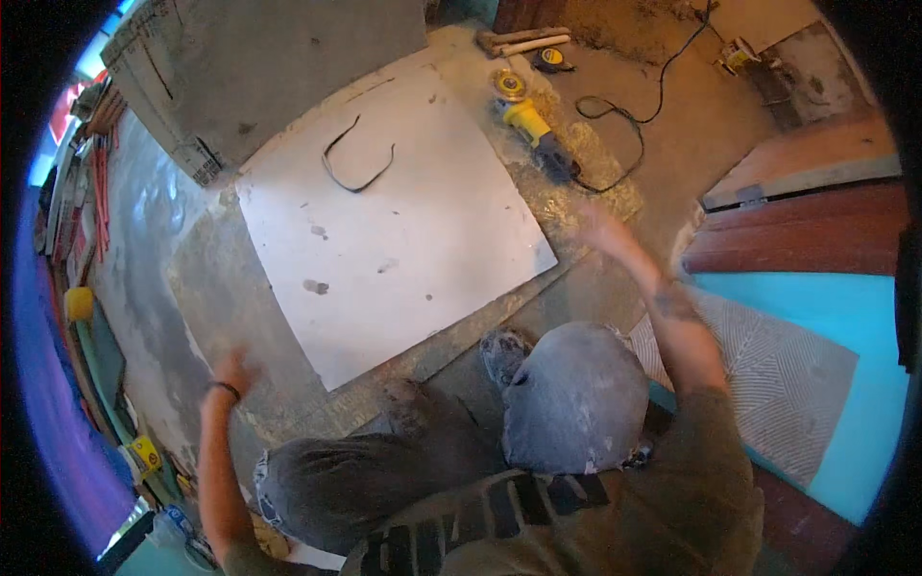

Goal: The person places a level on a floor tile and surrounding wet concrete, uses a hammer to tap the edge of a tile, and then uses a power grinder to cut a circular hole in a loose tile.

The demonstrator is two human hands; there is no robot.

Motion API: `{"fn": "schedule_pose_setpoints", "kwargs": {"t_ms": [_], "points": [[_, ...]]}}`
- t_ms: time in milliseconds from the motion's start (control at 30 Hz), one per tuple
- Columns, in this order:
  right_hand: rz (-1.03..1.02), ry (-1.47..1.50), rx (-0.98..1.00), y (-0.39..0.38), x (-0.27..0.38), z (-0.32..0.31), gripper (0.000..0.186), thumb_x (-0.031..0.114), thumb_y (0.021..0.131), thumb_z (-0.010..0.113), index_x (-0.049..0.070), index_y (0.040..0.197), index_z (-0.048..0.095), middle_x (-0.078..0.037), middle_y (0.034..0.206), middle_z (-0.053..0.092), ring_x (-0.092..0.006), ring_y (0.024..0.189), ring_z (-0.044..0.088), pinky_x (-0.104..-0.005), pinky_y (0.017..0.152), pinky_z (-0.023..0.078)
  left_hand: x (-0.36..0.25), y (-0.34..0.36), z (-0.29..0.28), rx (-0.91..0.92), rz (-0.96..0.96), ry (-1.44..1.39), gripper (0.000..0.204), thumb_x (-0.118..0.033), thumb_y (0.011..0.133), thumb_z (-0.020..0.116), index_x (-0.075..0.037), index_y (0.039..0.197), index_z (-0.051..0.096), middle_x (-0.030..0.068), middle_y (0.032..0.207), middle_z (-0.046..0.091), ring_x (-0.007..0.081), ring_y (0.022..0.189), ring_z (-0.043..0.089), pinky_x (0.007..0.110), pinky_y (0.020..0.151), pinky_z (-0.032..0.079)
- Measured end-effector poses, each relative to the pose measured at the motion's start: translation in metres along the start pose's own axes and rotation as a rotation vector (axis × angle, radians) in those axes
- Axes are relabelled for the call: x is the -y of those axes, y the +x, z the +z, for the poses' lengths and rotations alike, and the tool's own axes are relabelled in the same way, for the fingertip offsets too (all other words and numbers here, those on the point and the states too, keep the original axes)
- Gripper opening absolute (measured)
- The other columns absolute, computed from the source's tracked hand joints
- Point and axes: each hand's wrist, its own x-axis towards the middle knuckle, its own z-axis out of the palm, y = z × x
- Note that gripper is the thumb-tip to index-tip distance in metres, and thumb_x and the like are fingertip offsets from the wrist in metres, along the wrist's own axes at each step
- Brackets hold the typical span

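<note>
A large white tile-like sheet (pixel 384 240) with grey smudges lies on the floor before my knees. A thin dark bent strip (pixel 357 189) rests on its far part. My left hand (pixel 233 372), with a dark band at its wrist, is just off the sheet's near left edge, its fingers blurred. Past the sheet's right corner is my right hand (pixel 603 230), smeared by motion, so its grip does not show. Closest to it lies a yellow and black angle grinder (pixel 526 122) with a round disc, its cord trailing rightward.
A tape measure (pixel 552 60) and wooden handles (pixel 523 41) lie beyond the grinder. At the far left leans a large grey slab (pixel 279 77). To my right, a ridged grey panel (pixel 788 374) lies on a light-blue surface (pixel 879 384), near reddish-brown boards (pixel 797 235). Tools line the left side.
</note>
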Motion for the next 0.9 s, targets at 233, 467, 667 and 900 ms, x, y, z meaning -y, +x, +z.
{"fn": "schedule_pose_setpoints", "kwargs": {"t_ms": [233,467,667,900], "points": [[0.326,-0.205,-0.111,0.139,0.040,0.004,0.051,0.032,0.072,0.071,0.004,0.111,0.056,-0.020,0.096,0.063,-0.0357,0.092,0.061,-0.0431,0.080,0.048,-0.062,-0.009,-0.091,-0.185,0.085,0.104,0.060,-0.040,0.088,0.056,-0.009,0.136,0.038,0.0159,0.139,0.040,0.0326,0.128,0.038,0.042,0.103,0.034],[0.579,-0.177,0.032,0.197,0.033,0.011,0.052,0.034,0.069,0.073,0.004,0.108,0.058,-0.018,0.098,0.065,-0.0325,0.092,0.062,-0.0423,0.078,0.049,-0.053,0.009,-0.185,0.057,-0.080,0.206,0.060,-0.041,0.086,0.057,-0.011,0.136,0.040,0.0154,0.136,0.044,0.0315,0.125,0.041,0.039,0.104,0.034],[0.595,0.511,0.054,0.168,0.094,-0.049,0.044,0.027,0.063,0.080,0.003,0.095,0.062,-0.011,0.084,0.067,-0.0210,0.076,0.064,-0.0340,0.067,0.049,0.006,-0.045,-0.244,-0.059,0.112,0.193,0.055,-0.037,0.086,0.058,-0.008,0.131,0.045,0.0149,0.126,0.053,0.0305,0.113,0.052,0.039,0.095,0.042],[0.715,0.685,0.188,0.131,0.255,-0.220,0.052,0.030,0.062,0.080,0.003,0.101,0.060,-0.012,0.081,0.067,-0.0228,0.073,0.065,-0.0339,0.066,0.050,-0.186,-0.141,-0.288,0.549,0.282,-0.790,0.056,-0.032,0.088,0.061,-0.004,0.133,0.042,0.0116,0.129,0.052,0.0205,0.118,0.049,0.034,0.099,0.041]]}}
